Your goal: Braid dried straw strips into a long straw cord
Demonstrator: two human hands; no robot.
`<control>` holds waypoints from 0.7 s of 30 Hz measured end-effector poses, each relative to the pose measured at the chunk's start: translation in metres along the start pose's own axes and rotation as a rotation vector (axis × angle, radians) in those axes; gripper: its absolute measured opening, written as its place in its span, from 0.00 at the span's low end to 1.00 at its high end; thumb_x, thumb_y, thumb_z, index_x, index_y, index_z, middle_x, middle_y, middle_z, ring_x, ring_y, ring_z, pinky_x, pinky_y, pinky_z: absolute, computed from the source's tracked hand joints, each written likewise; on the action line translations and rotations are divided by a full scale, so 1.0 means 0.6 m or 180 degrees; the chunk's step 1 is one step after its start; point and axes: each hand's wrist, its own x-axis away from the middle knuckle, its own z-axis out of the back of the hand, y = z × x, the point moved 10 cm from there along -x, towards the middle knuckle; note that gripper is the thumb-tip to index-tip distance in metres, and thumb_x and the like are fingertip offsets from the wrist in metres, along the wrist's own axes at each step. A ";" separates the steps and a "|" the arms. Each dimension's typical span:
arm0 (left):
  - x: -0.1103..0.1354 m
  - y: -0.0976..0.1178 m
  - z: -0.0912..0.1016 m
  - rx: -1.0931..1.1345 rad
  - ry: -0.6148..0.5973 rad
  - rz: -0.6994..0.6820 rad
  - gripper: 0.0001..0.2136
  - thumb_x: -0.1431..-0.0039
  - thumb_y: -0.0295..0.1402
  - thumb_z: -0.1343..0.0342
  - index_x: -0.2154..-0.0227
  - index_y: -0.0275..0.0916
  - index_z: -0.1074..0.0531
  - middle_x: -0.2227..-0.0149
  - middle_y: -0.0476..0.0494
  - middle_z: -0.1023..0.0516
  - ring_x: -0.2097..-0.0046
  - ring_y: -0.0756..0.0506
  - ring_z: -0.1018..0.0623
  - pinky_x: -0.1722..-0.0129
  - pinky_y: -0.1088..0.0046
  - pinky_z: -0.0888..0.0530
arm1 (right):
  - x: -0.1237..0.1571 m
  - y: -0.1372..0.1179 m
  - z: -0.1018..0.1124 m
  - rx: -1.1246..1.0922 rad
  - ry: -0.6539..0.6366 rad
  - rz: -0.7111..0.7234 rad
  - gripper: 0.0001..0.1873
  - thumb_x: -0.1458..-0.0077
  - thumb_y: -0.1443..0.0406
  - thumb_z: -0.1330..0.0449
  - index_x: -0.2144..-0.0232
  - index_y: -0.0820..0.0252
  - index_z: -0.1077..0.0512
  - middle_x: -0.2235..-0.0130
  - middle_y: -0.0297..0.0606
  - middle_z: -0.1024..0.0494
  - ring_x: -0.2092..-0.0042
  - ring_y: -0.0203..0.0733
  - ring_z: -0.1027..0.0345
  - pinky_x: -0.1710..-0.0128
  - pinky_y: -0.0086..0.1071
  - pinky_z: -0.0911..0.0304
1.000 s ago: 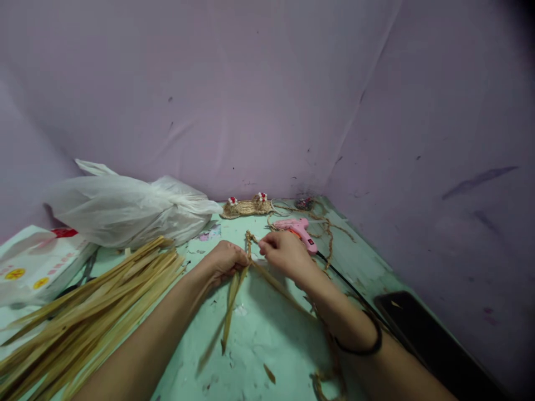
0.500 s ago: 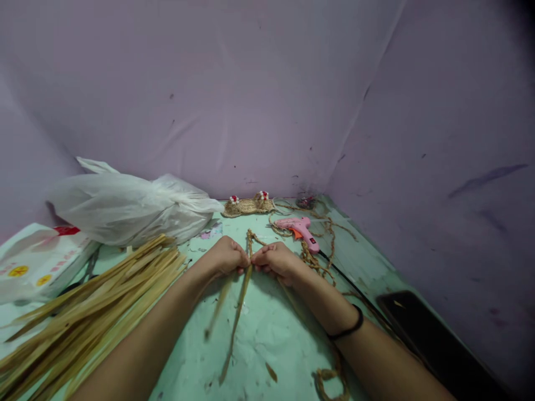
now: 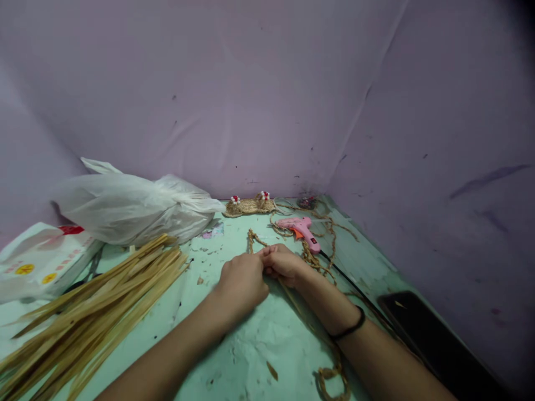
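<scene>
Both hands meet at mid-table around a thin braided plant-fibre cord [image 3: 251,240], whose far end shows just beyond my fingers. My left hand [image 3: 243,280] is closed, its back turned to me, and its fingertips lie against the other hand. My right hand [image 3: 282,264] pinches the cord from the right side. Under my right wrist a flat fibre strand [image 3: 296,303] runs down toward a coil of finished cord [image 3: 332,384] near the front. The exact grip points are hidden behind my fingers.
Dried leaf strips [image 3: 108,301] lie at left, beside a white tissue pack [image 3: 45,259] and a white plastic bag [image 3: 137,209]. A pink glue gun [image 3: 301,229] rests on tangled cord. Behind stand woven slippers [image 3: 249,206]. A black phone [image 3: 430,340] lies right.
My left hand has moved right and nearer to me, rolling over so its back shows. The loose strands that hung below the hands are now out of sight. My right hand has barely moved.
</scene>
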 end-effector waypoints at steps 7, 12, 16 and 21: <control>-0.035 -0.076 0.021 0.1695 -0.0407 0.1166 0.05 0.58 0.29 0.48 0.78 0.33 0.31 0.83 0.48 0.31 0.88 0.56 0.42 0.87 0.79 0.49 | -0.001 0.002 -0.010 -0.0306 -0.0610 -0.0135 0.02 0.64 0.72 0.44 0.82 0.69 0.32 0.89 0.26 0.43 0.87 0.23 0.59 0.88 0.20 0.67; -0.019 -0.069 -0.070 0.2647 -0.1578 0.1433 0.05 0.60 0.29 0.47 0.81 0.30 0.31 0.82 0.46 0.31 0.87 0.59 0.42 0.89 0.83 0.52 | 0.001 0.002 -0.018 -0.0438 -0.0804 -0.0135 0.01 0.63 0.72 0.44 0.82 0.67 0.33 0.88 0.28 0.40 0.86 0.23 0.57 0.87 0.20 0.66; -0.023 -0.088 -0.077 0.2405 -0.1426 0.1514 0.05 0.62 0.29 0.47 0.82 0.31 0.32 0.88 0.53 0.38 0.88 0.58 0.45 0.89 0.82 0.53 | 0.003 -0.007 -0.011 -0.0036 -0.0530 0.0022 0.01 0.65 0.73 0.44 0.83 0.67 0.32 0.86 0.29 0.36 0.85 0.24 0.55 0.86 0.21 0.62; -0.025 -0.087 -0.056 0.1711 -0.1012 0.1364 0.04 0.63 0.27 0.49 0.87 0.34 0.36 0.92 0.55 0.44 0.90 0.57 0.47 0.89 0.80 0.53 | -0.002 -0.034 0.005 0.1470 0.0077 0.0617 0.04 0.67 0.74 0.44 0.84 0.66 0.29 0.85 0.30 0.33 0.82 0.27 0.47 0.82 0.22 0.54</control>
